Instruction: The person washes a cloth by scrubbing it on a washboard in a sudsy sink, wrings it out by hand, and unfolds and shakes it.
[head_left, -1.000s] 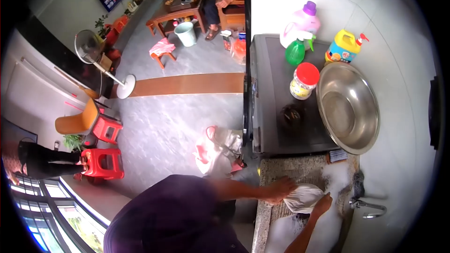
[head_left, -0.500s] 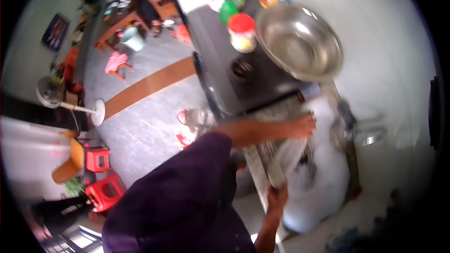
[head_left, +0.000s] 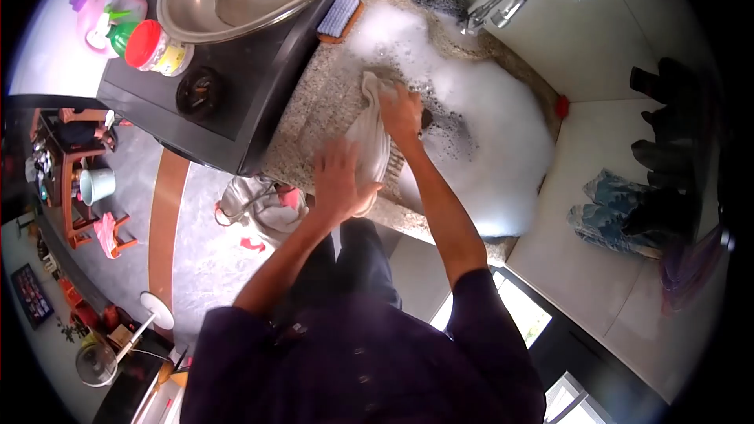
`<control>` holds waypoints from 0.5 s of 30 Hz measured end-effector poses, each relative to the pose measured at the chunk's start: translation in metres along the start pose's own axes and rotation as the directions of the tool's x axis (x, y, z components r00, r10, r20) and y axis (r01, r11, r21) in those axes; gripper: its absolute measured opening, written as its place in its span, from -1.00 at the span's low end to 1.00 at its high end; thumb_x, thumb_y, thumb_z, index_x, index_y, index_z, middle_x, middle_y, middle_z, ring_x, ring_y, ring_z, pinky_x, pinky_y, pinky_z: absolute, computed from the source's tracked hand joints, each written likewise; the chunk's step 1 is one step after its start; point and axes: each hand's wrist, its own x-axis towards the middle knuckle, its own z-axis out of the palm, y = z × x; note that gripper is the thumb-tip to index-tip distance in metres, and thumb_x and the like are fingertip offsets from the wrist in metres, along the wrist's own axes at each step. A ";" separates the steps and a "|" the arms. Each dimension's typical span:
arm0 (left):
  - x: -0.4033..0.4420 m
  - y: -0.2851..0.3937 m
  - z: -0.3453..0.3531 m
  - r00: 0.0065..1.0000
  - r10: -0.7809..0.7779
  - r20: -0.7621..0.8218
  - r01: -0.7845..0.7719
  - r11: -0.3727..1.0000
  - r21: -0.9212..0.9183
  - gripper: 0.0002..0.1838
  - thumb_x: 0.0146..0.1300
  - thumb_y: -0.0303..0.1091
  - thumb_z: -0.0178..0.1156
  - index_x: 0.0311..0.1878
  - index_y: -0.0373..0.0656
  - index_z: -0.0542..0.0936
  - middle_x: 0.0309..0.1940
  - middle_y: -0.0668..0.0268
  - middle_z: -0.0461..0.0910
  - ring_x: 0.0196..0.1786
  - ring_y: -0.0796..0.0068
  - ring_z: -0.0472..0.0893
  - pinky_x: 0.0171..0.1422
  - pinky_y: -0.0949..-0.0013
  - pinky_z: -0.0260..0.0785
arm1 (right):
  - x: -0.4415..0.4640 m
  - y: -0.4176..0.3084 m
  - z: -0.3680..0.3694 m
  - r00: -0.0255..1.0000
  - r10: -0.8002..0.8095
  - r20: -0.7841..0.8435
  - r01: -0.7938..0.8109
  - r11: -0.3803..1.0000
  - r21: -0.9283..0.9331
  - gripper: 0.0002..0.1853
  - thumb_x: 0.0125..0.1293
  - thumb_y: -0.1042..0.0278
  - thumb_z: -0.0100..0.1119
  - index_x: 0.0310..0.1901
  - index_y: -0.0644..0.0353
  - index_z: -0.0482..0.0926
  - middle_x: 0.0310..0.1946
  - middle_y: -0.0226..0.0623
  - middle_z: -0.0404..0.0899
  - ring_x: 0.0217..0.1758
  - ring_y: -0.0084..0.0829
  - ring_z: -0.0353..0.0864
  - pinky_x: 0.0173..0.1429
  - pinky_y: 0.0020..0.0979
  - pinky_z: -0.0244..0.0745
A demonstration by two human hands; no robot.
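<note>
Right hand (head_left: 401, 116) grips a cloth (head_left: 367, 141) at one end; left hand (head_left: 341, 182) lies flat, unclenched, against the other. Likely soft, slippery; best held bunched.

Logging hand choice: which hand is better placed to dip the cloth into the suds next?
Probably the right hand: it is on the pale cloth, beside the suds. The left hand, fingers spread, is farther from them.
</note>
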 end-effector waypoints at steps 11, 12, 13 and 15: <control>-0.011 -0.007 -0.016 0.998 -0.002 -0.068 -0.003 0.997 -0.075 -0.14 -0.02 -0.20 0.35 0.35 -0.39 0.27 0.33 -0.17 0.32 0.40 -0.20 0.29 0.52 -0.23 -0.01 | 0.019 0.001 0.019 0.965 -0.125 0.231 0.121 0.992 0.031 -0.62 0.38 -0.01 0.08 -0.05 0.17 0.54 0.02 -0.04 0.50 0.06 0.00 0.53 0.07 -0.05 0.48; -0.004 -0.006 -0.023 0.996 0.009 -0.092 -0.013 0.999 -0.050 -0.12 -0.02 -0.17 0.41 0.34 -0.39 0.29 0.32 -0.17 0.33 0.40 -0.17 0.28 0.53 -0.24 -0.06 | 0.023 0.009 0.035 0.963 -0.216 0.159 0.223 0.974 -0.027 -0.64 0.37 0.00 0.09 -0.07 0.16 0.54 -0.01 -0.07 0.52 0.02 -0.01 0.56 0.03 -0.07 0.50; -0.001 -0.009 -0.023 0.996 0.009 -0.087 -0.010 1.000 -0.017 -0.12 0.02 -0.13 0.39 0.35 -0.39 0.28 0.33 -0.16 0.32 0.41 -0.18 0.28 0.53 -0.26 -0.07 | 0.029 0.009 0.037 0.967 -0.185 0.177 0.185 0.983 0.013 -0.64 0.37 0.00 0.10 -0.11 0.15 0.55 -0.01 -0.08 0.53 0.01 -0.03 0.57 0.02 -0.09 0.51; -0.006 -0.009 -0.016 0.998 -0.011 -0.062 0.013 0.999 0.035 -0.10 0.08 -0.04 0.34 0.38 -0.39 0.26 0.36 -0.15 0.30 0.43 -0.18 0.27 0.53 -0.32 -0.11 | 0.031 0.016 0.029 0.963 -0.118 0.242 0.101 0.992 0.079 -0.64 0.35 -0.02 0.12 -0.17 0.14 0.59 -0.01 -0.12 0.54 -0.01 -0.07 0.58 0.00 -0.12 0.52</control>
